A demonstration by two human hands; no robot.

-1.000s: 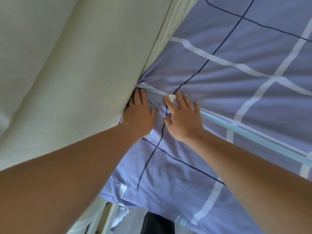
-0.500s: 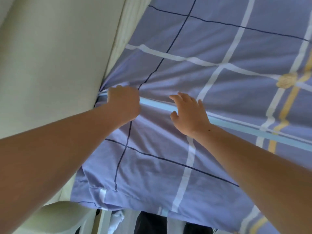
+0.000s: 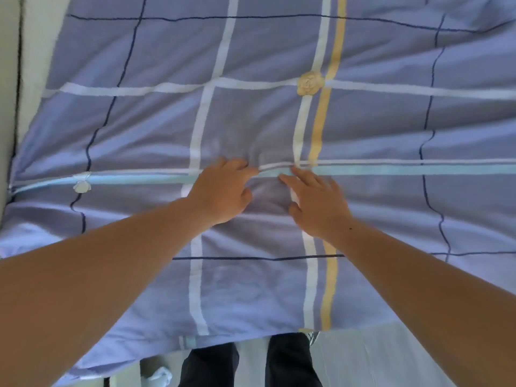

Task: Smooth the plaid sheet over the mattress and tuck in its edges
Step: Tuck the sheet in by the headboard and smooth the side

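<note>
1. We see the plaid sheet (image 3: 251, 121) spread across the bed top and filling most of the view. The mattress is hidden under it.
2. The sheet's near edge hangs loose over the bed's front side, just above the floor (image 3: 391, 356). We can't tell if any edge is tucked.
3. Left hand (image 3: 223, 191): palm down on the sheet near the middle. Its fingers (image 3: 240, 166) are pressed together, slightly bent, with tips on the light-blue stripe (image 3: 418, 170). The thumb lies apart on the cloth.
4. Right hand (image 3: 321, 205): just beside the left, also palm down. Its fingers (image 3: 304, 177) are straight and lightly spread, flat on the cloth, with tips at the same stripe. We see no pinch on either hand.
5. A small raised ridge of cloth sits on the stripe between the two sets of fingertips.
6. Creases run toward the left end of the stripe, and there are shallow folds at far right.
7. A cream rosette (image 3: 310, 83) sits on the sheet beyond the right hand, where the white and yellow stripes cross. A white bow (image 3: 81, 186) sits on the blue stripe, well left of the left hand.
8. A cream panel (image 3: 30, 51) borders the sheet's left side.
9. Dark trouser legs (image 3: 209, 364) stand at the near edge. A white crumpled item (image 3: 161, 376) lies on the floor beside them; we can't tell what it is.
</note>
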